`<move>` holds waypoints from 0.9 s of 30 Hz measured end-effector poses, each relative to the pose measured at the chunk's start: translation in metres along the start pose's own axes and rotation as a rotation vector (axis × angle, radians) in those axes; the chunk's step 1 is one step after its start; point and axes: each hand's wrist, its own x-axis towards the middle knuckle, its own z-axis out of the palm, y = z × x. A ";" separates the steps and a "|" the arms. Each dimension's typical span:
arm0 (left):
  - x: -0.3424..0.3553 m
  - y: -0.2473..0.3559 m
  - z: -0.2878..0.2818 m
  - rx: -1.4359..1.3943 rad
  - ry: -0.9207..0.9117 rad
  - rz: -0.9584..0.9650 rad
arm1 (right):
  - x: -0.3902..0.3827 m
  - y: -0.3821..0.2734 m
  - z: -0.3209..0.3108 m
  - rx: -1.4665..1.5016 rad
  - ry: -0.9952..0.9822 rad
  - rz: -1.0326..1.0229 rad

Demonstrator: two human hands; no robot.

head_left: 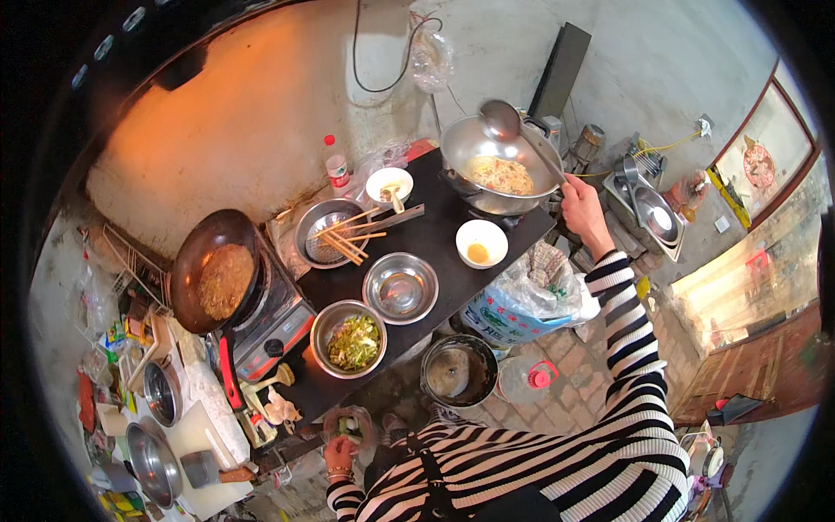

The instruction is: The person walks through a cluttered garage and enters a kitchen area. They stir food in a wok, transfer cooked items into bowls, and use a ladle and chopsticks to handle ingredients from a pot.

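My right hand (584, 216) is closed round the handle of a metal ladle (502, 122). The ladle's bowl hangs over the far side of a large silver wok (452, 143), which holds a yellowish, reddish-flecked food (503, 174). Low in the view, my left hand (339, 456) has its fingers curled beside the rim of a clear plastic container (365, 426) with pale green pieces inside. What those fingers hold, if anything, does not show. A white bowl with a yellow remnant (481, 244) stands just in front of the silver wok.
On the dark table (435, 209) are a steel bowl of chopped greens (355, 341), a bowl of clear liquid (400, 289) and a strainer bowl (326, 230) with chopsticks across it. At left, a dark wok (213, 271) sits on a portable stove (274, 326). A black bucket (458, 371) stands below.
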 end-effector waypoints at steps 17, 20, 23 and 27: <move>-0.015 -0.001 0.057 0.121 0.016 -0.032 | 0.007 0.013 -0.025 -0.680 -0.359 -0.300; -0.012 0.032 0.078 0.051 -0.023 -0.139 | 0.008 0.023 -0.026 -0.855 -0.420 -0.269; -0.006 0.039 0.089 0.015 -0.043 -0.158 | 0.047 0.055 -0.015 -0.884 -0.328 -0.296; -0.008 0.036 0.080 0.081 -0.034 -0.094 | 0.090 0.077 -0.010 -0.816 -0.144 -0.189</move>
